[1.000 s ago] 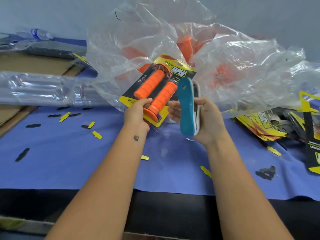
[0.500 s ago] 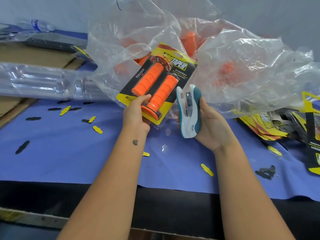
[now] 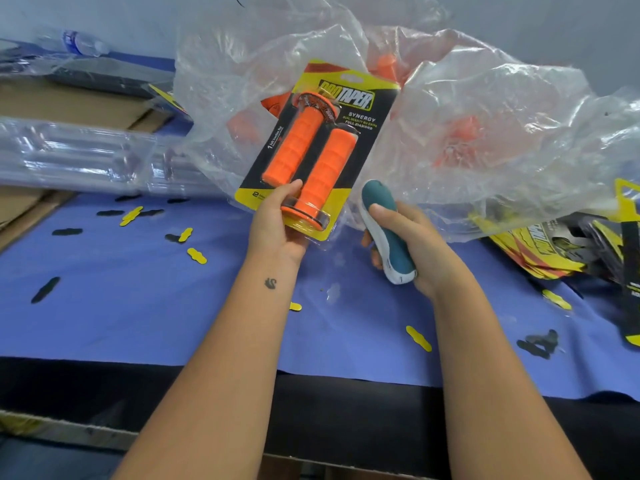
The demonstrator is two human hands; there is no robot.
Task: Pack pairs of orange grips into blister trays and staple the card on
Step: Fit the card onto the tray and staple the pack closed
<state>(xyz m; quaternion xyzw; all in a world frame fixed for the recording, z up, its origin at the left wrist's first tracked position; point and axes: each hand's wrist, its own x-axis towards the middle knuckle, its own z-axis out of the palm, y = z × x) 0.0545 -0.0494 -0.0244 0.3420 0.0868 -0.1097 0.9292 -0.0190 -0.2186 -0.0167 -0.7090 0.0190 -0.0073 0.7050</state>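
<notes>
My left hand (image 3: 277, 226) grips the bottom edge of a packed blister pack (image 3: 318, 147), holding it upright above the blue mat. The pack has a yellow and black card with two orange grips (image 3: 304, 150) side by side under clear plastic. My right hand (image 3: 408, 244) holds a teal and white stapler (image 3: 384, 233), thumb on its top, just right of the pack and apart from it. Behind the pack, a large clear plastic bag (image 3: 485, 133) holds more loose orange grips.
A stack of clear blister trays (image 3: 76, 157) lies at the left on cardboard. Printed yellow and black cards (image 3: 554, 251) are piled at the right. Small yellow and black punch-outs (image 3: 197, 255) are scattered over the blue mat (image 3: 138, 306). A water bottle (image 3: 83, 45) lies far left.
My left hand has raised the pack and turned it more upright. My right hand has drawn the stapler away from the pack's edge and rolled it so its teal top faces up.
</notes>
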